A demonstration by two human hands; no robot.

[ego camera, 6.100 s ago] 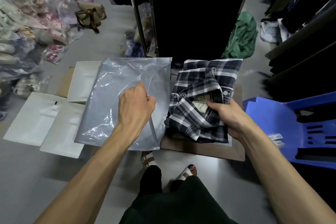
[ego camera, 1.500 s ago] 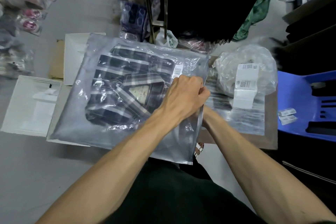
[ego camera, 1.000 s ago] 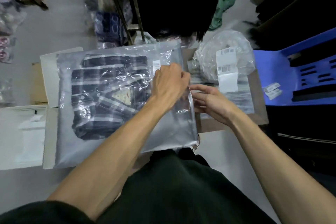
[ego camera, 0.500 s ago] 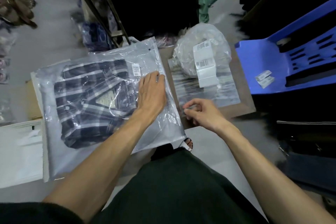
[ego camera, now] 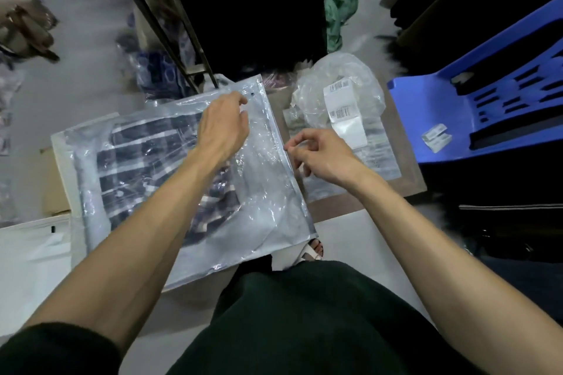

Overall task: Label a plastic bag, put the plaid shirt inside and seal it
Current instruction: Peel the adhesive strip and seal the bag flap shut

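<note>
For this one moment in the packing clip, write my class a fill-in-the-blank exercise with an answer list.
1. The plaid shirt lies inside the clear ____.
2. The left hand presses on the bag near its ____ edge.
3. The chair to the right is coloured ____.
4. The right hand pinches beside the bag's edge, and the hand nearer the barcode labels is the ____ one.

Missing words: plastic bag; right; blue; right
</note>
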